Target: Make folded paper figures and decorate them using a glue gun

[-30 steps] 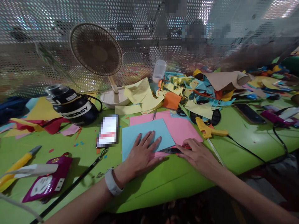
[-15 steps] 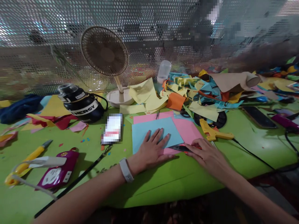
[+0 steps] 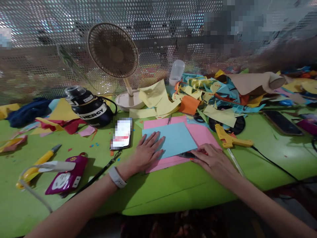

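Note:
My left hand lies palm down with its fingers spread, over the left part of a light blue paper sheet. Under the blue sheet is pink paper, which shows along the back, right and front edges. At the front right corner of the blue sheet, my right hand is closed round a dark, flat tool with a red part between the fingers. The tool's left end lies against the sheet's front edge, and the fingers hide most of it, so its kind is unclear.
A yellow glue gun with a black cord lies right of my right hand. Behind the sheets is a heap of paper scraps. A phone, a black bottle, a fan and a purple device stand or lie to the left.
My left hand has slid left across the blue sheet, uncovering more of its middle. My right hand stays at the front right corner with the dark tool. The camera view has shifted slightly.

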Demonstrator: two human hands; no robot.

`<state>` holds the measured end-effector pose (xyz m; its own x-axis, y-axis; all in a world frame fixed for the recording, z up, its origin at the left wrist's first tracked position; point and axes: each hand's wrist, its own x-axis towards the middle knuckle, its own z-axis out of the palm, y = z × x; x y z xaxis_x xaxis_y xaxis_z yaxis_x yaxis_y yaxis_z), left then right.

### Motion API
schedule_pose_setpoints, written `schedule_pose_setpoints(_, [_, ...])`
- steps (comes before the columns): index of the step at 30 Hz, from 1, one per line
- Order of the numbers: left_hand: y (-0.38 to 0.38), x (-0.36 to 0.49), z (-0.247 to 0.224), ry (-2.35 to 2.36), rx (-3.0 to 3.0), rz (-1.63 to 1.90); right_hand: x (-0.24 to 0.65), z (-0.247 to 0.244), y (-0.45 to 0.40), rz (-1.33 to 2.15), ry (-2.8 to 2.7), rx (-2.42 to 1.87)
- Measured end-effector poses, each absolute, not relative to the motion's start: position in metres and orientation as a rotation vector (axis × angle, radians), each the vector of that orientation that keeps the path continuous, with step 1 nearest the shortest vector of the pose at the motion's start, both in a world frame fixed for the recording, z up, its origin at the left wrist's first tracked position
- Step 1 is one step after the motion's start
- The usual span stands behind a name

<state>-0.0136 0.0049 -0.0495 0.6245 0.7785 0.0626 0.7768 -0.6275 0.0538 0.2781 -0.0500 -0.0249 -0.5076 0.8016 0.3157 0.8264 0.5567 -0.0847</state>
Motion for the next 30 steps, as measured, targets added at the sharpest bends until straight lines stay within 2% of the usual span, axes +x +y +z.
schedule_pose_setpoints(21, [0.004, -0.013, -0.045, 1.345, 2.770, 0.104, 0.261, -0.024, -0.058, -0.103, -2.513, -1.244])
schedule_pose_setpoints(25, [0.017, -0.017, -0.031, 1.303, 2.725, 0.163, 0.264, -0.024, -0.057, -0.072, -2.527, -1.241])
schedule_pose_setpoints(27, [0.027, -0.018, -0.026, 1.457, 2.674, 0.297, 0.264, -0.025, -0.057, -0.075, -2.534, -1.241])
schedule_pose_setpoints(30, [0.040, -0.016, -0.028, 1.365, 2.733, 0.207, 0.263, -0.024, -0.057, -0.075, -2.542, -1.258])
